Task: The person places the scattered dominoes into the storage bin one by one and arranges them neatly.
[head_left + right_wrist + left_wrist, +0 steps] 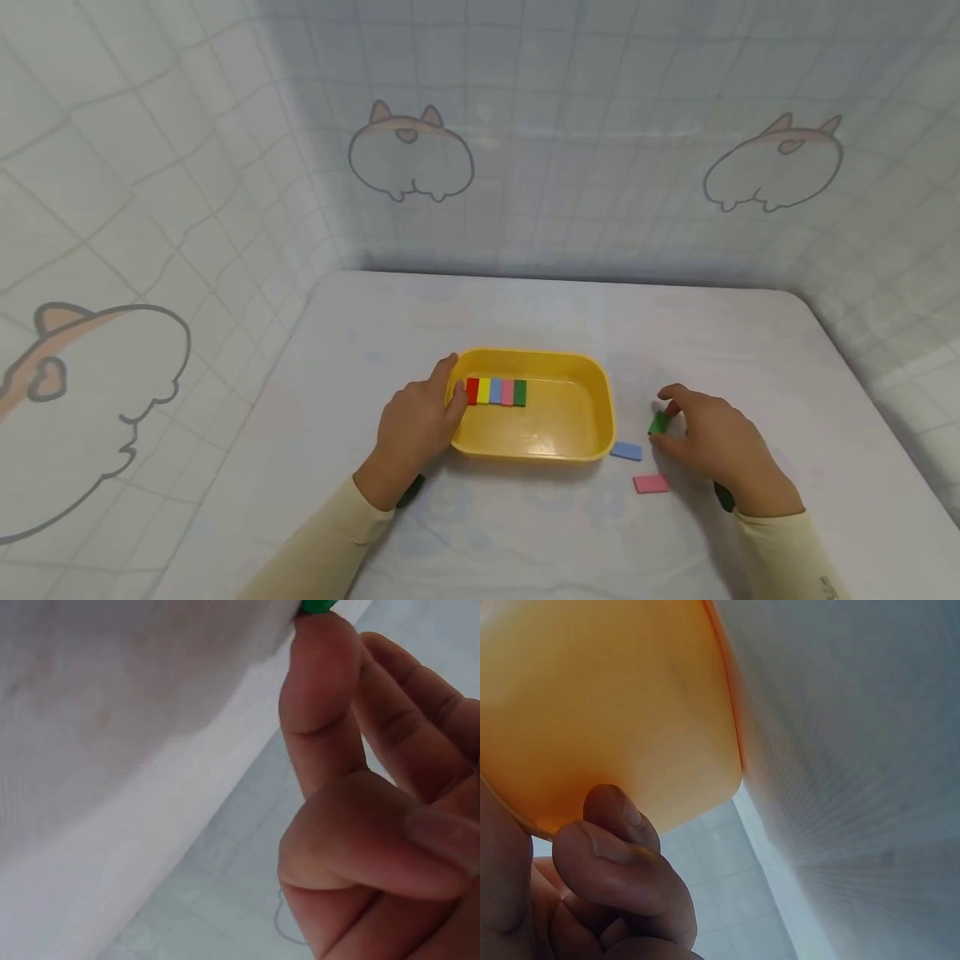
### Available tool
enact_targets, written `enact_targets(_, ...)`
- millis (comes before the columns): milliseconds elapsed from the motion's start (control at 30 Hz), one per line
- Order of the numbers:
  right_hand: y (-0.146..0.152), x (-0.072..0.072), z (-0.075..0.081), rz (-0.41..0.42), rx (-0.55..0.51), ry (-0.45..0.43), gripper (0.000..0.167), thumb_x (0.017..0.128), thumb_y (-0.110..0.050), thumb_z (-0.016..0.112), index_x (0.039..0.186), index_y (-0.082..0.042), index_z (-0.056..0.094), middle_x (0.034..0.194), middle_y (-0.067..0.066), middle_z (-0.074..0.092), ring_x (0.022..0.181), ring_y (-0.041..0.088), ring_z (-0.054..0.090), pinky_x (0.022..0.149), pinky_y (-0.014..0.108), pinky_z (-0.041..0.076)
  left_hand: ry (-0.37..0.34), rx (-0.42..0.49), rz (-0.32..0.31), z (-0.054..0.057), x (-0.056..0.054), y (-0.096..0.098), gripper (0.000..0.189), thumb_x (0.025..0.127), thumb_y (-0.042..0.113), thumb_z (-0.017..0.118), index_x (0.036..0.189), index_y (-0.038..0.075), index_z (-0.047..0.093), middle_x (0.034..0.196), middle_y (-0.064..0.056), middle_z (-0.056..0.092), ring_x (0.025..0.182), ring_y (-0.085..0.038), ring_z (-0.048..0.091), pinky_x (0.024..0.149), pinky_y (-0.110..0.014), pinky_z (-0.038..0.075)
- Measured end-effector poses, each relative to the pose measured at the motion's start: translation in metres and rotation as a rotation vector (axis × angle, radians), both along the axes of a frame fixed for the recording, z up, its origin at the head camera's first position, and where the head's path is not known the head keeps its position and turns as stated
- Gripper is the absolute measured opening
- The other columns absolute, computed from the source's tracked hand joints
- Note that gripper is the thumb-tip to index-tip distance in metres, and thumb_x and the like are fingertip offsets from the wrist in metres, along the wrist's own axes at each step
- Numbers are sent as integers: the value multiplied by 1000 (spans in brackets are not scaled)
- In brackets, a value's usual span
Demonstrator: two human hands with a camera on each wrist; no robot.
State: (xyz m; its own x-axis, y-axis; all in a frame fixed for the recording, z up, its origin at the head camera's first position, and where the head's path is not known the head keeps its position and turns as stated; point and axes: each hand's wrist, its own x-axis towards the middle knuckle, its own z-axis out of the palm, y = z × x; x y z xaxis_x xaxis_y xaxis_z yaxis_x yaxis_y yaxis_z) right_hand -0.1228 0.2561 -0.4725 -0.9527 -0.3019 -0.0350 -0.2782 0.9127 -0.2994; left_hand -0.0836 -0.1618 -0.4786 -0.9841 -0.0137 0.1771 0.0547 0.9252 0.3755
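A shallow yellow tray (pixel 555 433) sits on the table in the head view. Inside it, against the left, a row of small flat tiles stands side by side: red (pixel 472 391), yellow (pixel 484 391), blue (pixel 496 392), pink (pixel 507 392) and dark green (pixel 520 393). My left hand (pixel 417 422) grips the tray's left side, thumb over the rim; the left wrist view shows curled fingers (pixel 630 877) by the outer wall. To the tray's right, my right hand (pixel 711 435) pinches a green tile (pixel 659 422). Only a corner of the green tile (pixel 319 606) shows in the right wrist view.
A loose blue tile (pixel 626 451) lies close to the tray's lower right corner. Slightly nearer is a pink tile (pixel 651 484). A pale cloth (pixel 525 533) covers the table, and patterned fabric walls (pixel 585 167) rise behind and at the sides.
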Motion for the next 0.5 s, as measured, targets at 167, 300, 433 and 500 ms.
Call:
enact_targets(167, -5, -8, 7, 11, -1, -76, 55, 82, -36, 89, 125, -12, 66, 103, 0, 71, 83, 19, 61, 71, 43, 55, -18, -4, 13, 3, 0, -1, 56, 107, 42, 52, 156, 16, 49, 54, 0, 44, 42, -19, 40, 41, -30, 35)
enact_targets(300, -10, -15, 12, 16, 3, -155, 55, 80, -35, 90, 123, -12, 65, 102, 2, 70, 82, 20, 60, 70, 42, 55, -32, -5, 28, 4, 2, -3, 56, 106, 42, 53, 156, 17, 49, 54, 0, 44, 43, -19, 40, 42, -31, 35)
enact_targets(433, -13, -25, 20, 16, 47, -205, 56, 78, -32, 89, 123, -11, 64, 99, 4, 68, 81, 21, 60, 72, 45, 55, -8, 7, 7, 1, 1, -3, 56, 106, 42, 51, 155, 15, 50, 54, 0, 43, 42, -19, 39, 41, -30, 34)
enact_targets(500, -16, -30, 26, 17, 56, -214, 53, 78, -31, 87, 121, -10, 63, 99, 5, 68, 80, 21, 60, 70, 45, 54, 9, 13, -2, -1, 0, -3, 55, 106, 42, 51, 155, 14, 51, 53, 0, 43, 42, -19, 39, 40, -30, 33)
